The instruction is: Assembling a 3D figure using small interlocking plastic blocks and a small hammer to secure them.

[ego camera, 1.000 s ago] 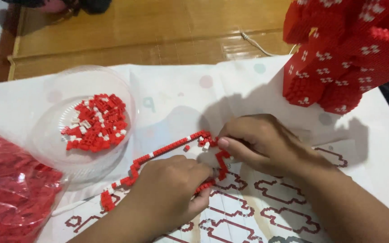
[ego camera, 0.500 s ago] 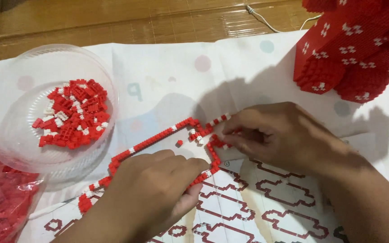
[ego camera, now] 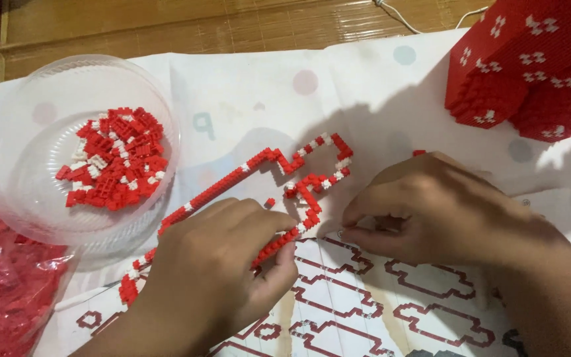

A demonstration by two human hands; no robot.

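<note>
Two big things frame my work: the tall red block-built model dotted with white marks stands well apart beyond my right hand, and the clear plastic bag stuffed with red bricks lies out past my left hand. Just beside that bag sits the clear round plastic bowl, holding a loose heap of small red and white bricks.

Under both hands lies the white printed sheet with red outline diagrams, spread over the tabletop. On it rests the thin red-and-white brick outline piece that I am building.

Since a second ago the whole scene has slid lower and nearer in my view, and more of the outline's far loop now shows beyond my fingers. My left grip has stayed pressed down on the long lower run of the outline, fingers curled over it and holding it flat. My right grip has drawn back a little from the loop; thumb and fingers are pinched together just beside the outline's inner end, but I cannot tell whether a brick sits between them. I judge one small brick is being seated there.
</note>
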